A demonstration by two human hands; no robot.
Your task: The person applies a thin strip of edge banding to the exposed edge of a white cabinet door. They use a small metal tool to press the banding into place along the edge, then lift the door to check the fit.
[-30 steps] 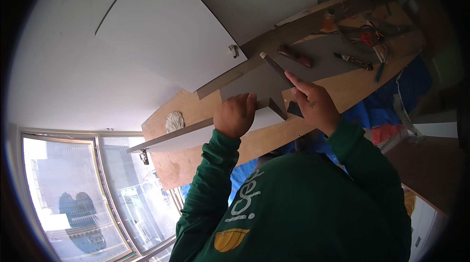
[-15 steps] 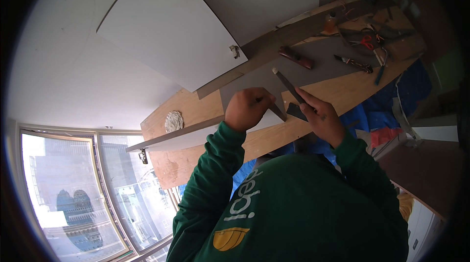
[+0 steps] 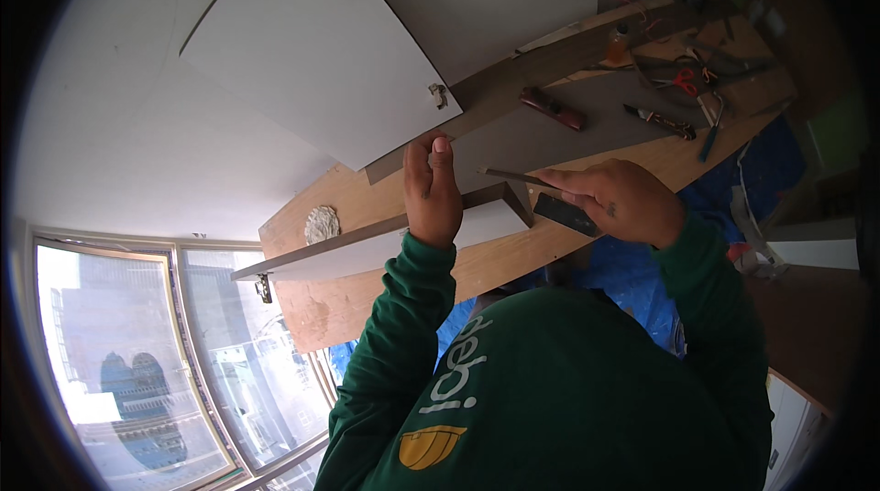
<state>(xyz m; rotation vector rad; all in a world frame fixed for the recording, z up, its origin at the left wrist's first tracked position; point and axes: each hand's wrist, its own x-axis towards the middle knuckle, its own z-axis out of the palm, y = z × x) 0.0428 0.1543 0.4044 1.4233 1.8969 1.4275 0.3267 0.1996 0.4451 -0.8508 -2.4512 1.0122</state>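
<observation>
My right hand (image 3: 628, 202) is closed around a long, narrow, dark flat file (image 3: 515, 177). Its tip points left over the end of a narrow panel (image 3: 367, 257) with a white face and a grey-brown edge. Beside that edge my left hand (image 3: 433, 193) is raised, thumb and fingers pointing up and apart; I see nothing in it. Whether it touches the panel cannot be made out. A black rectangular block (image 3: 564, 214) lies on the wooden workbench (image 3: 481, 262), just below my right hand.
A white door (image 3: 302, 51) with metal hinges stands at the far left. A dark red tool (image 3: 552, 109), a utility knife (image 3: 660, 121), red-handled scissors (image 3: 683, 81) and a bottle (image 3: 618, 44) lie toward the far right. A white bundle (image 3: 322, 225) sits left. Blue sheeting (image 3: 632, 275) hangs below the bench.
My left hand has moved slightly left and its fingers have uncurled upward. My right hand has shifted right, and the file has swung from steeply angled to nearly level.
</observation>
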